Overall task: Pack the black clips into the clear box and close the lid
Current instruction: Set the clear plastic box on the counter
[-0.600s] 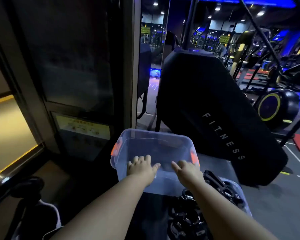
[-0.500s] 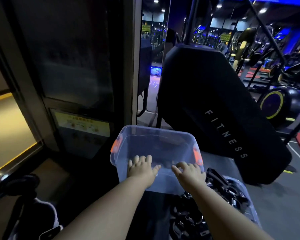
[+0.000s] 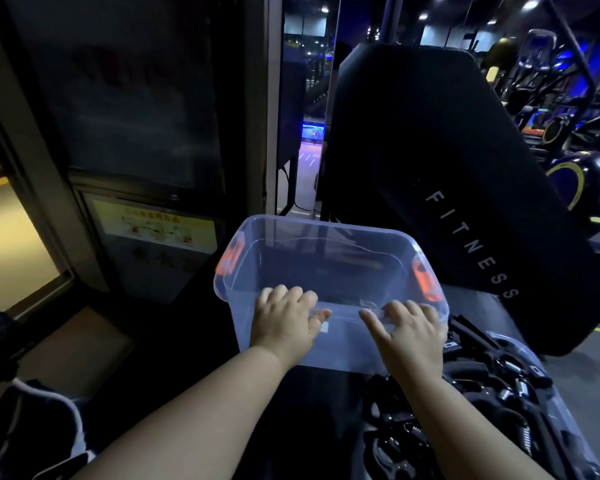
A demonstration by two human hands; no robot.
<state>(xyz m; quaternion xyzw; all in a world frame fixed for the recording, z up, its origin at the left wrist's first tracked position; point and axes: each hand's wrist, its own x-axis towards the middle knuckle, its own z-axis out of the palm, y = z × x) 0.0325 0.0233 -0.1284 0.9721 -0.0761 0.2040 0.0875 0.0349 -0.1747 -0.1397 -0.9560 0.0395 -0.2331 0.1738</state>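
clear box [image 3: 291,258] open, upright, black clips [image 3: 492,386] heaped beside

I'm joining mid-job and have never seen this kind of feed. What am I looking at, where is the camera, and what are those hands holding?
There is no machine here. A person works with bare hands, and the one camera sits on their head, looking forward and down. The left hand and right hand both grip the near rim of the clear box, fingers curled over it. The box has orange latches at its ends, and no clips show inside. The black clips lie piled at lower right on a clear piece, possibly the lid. Behind stands a black gym panel marked FITNESS.
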